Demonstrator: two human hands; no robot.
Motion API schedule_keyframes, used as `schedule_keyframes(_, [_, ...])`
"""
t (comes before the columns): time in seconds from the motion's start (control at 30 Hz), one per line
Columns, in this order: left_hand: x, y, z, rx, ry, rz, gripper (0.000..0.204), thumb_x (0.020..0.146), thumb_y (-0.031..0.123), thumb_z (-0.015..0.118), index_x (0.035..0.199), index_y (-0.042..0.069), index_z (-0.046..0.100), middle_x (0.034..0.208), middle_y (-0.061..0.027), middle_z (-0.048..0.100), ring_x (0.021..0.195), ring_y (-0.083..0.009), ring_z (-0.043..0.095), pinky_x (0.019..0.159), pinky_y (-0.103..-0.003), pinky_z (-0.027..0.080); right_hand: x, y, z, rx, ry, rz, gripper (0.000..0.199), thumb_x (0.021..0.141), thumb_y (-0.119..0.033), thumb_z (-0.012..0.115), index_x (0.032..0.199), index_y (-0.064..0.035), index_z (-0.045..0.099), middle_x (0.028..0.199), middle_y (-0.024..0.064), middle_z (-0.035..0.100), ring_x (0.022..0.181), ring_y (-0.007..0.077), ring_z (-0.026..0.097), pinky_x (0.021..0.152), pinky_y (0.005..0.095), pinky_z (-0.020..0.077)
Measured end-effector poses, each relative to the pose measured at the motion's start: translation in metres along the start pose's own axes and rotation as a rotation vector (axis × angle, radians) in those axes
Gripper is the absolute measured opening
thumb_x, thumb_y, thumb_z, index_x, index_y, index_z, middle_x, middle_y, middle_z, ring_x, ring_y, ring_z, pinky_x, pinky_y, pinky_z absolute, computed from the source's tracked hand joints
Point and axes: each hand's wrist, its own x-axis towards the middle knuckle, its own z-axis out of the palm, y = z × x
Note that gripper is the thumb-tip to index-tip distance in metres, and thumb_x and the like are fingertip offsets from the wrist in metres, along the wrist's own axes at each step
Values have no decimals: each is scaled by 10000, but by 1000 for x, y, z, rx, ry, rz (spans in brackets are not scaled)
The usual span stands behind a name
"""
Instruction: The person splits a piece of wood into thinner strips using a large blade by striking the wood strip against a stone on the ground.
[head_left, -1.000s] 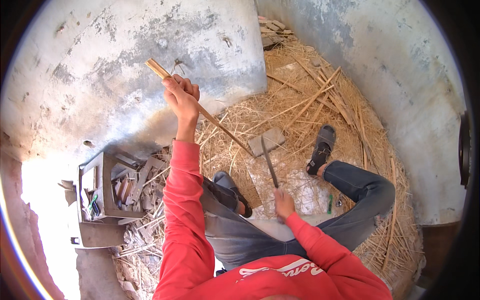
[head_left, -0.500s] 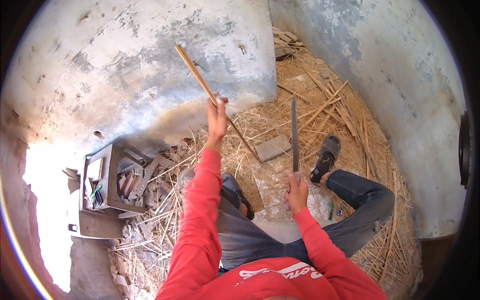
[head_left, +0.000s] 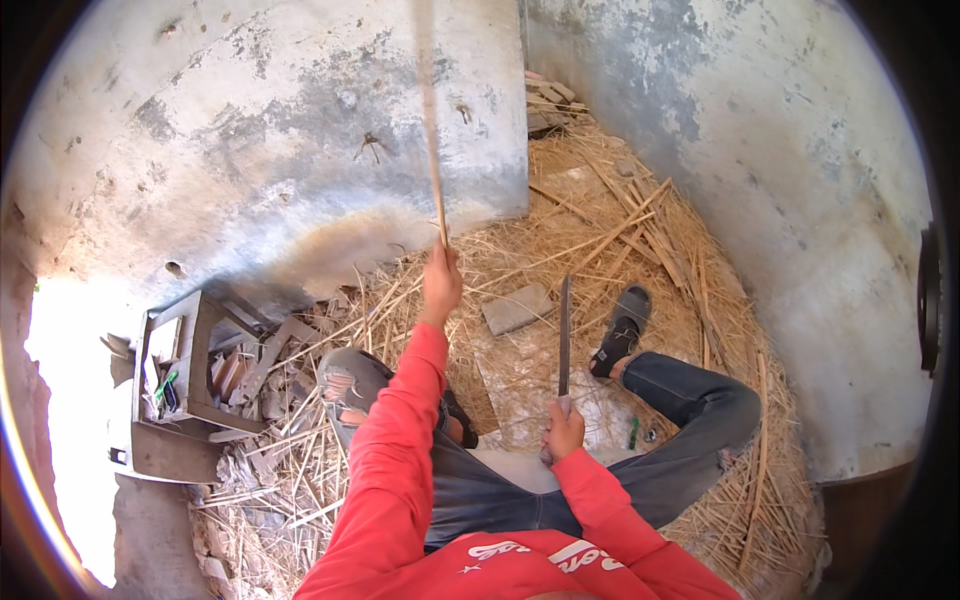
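Head view: my left hand (head_left: 441, 283) grips a long thin pale wooden stick (head_left: 430, 120) upright; my right hand (head_left: 563, 430) clenches a long dark metal blade (head_left: 565, 335) above straw-covered floor (head_left: 620, 230).

The left hand (head_left: 441, 283) is raised with the arm extended and grips the lower end of a long thin stick (head_left: 430, 120), which stands nearly vertical in front of the grey wall (head_left: 250, 150). The right hand (head_left: 563, 432) is closed around the handle of a long blade (head_left: 565, 335) pointing upward. The person sits on straw (head_left: 620, 230), legs apart. A flat stone (head_left: 517, 308) lies between stick and blade. A metal box (head_left: 180, 390) of scraps stands at left.
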Motion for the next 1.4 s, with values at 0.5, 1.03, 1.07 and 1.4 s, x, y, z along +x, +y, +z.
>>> schedule_keyframes(0.5, [56,146,-152,950,-448,702,103,819,64,592,821,92,692,840,-69,597,697,-280,664,626,-406,538,9,-89,44,-152,120,-738,463,751,-229,850,1010,36,573,870,86,616,829,215,607,797,351,495])
schedule_keyframes(1.03, [23,234,-193,208,-61,944,73,856,112,663,850,51,701,798,-53,656,727,-236,637,732,-384,526,50,-131,63,-478,-136,-783,337,752,-127,847,935,10,600,741,78,644,674,203,626,659,366,510])
schedule_keyframes(1.07, [13,252,-208,72,59,899,101,866,128,668,864,31,697,789,-66,662,716,-230,629,703,-379,522,49,-128,64,-456,-122,-795,319,761,-119,839,910,6,585,711,68,624,641,193,618,632,363,510])
schedule_keyframes(1.4, [-38,353,-291,-253,752,1070,310,1042,479,458,981,202,584,813,76,473,684,-95,445,654,-291,413,59,-124,60,-380,-79,-691,366,712,-137,874,825,-21,546,706,74,589,583,203,559,567,351,466])
